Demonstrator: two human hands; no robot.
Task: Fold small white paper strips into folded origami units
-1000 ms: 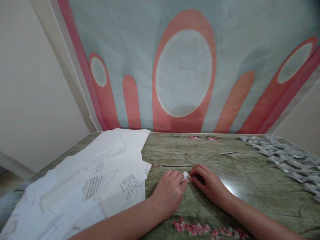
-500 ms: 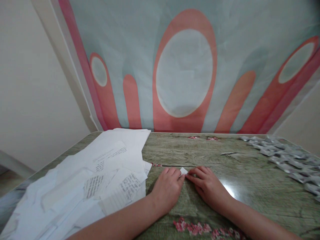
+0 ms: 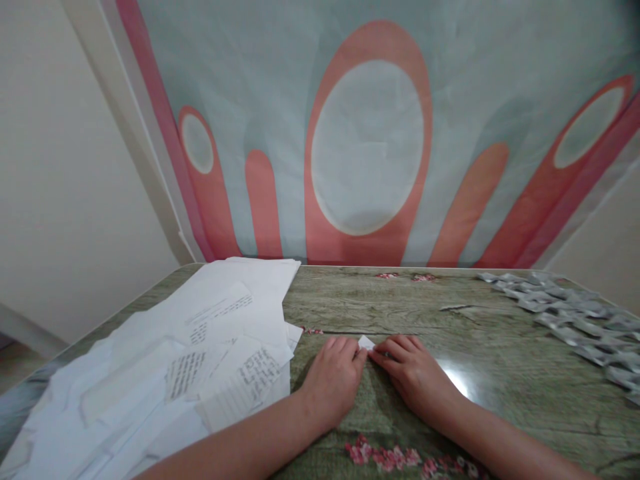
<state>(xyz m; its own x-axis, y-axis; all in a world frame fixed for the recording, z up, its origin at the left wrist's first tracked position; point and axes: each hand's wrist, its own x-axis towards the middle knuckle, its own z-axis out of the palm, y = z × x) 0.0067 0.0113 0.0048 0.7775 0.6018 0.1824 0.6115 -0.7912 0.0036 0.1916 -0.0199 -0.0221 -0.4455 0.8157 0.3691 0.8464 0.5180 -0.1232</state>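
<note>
Between my two hands, on the wood-patterned table top (image 3: 380, 303), is a small piece of white paper (image 3: 366, 342) with a pointed top that looks folded. My left hand (image 3: 334, 377) grips its left side, thumb and fingers pressed together at the paper's edge. From the other side, my right hand (image 3: 407, 367) pinches the paper's right edge with its fingertips. Both forearms rest low over the near part of the table. My fingers cover the paper's lower part and sides.
A spread heap of white papers (image 3: 240, 273), some with handwriting, covers the table's left side. Along the right edge lie rows of folded grey-white strips (image 3: 575, 317). Behind the table hangs a printed sheet (image 3: 280, 67) with red and pale-blue shapes.
Almost nothing differs. Both hands keep hold of the small paper, and slightly more of its white tip shows between them.
</note>
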